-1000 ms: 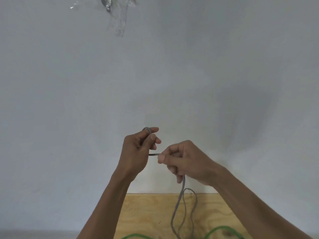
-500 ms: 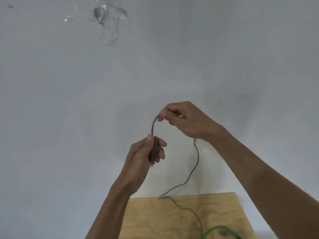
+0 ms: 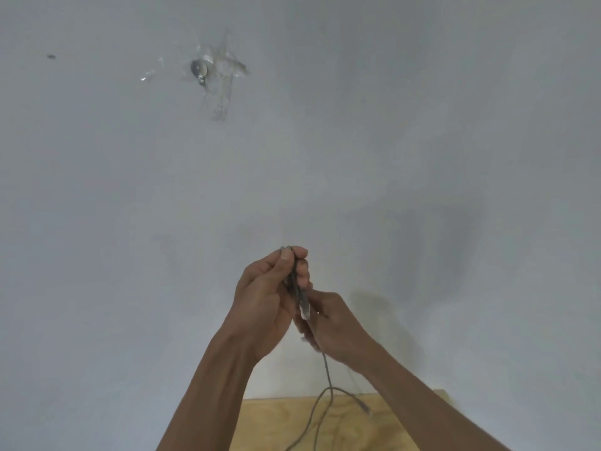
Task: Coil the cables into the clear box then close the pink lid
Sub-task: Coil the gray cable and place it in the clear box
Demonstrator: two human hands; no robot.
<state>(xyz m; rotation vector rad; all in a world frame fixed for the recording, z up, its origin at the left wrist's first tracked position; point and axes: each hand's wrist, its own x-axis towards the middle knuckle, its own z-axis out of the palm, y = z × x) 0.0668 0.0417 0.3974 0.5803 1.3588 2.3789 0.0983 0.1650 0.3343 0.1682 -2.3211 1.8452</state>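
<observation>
Both hands are up before the pale wall (image 3: 390,125). The left hand (image 3: 266,301) pinches a folded bundle of the grey cable (image 3: 326,369); the right hand (image 3: 338,327) grips it just below. Its tail hangs onto the plywood table (image 3: 276,424).

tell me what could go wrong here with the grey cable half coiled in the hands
1. The left hand pinches only a small bundle of the grey cable between thumb and fingers; the loops could spring loose if that grip eases.
2. The slack below the right hand trails in a loose loop over the plywood board, so it may tangle or snag while being pulled up.
</observation>
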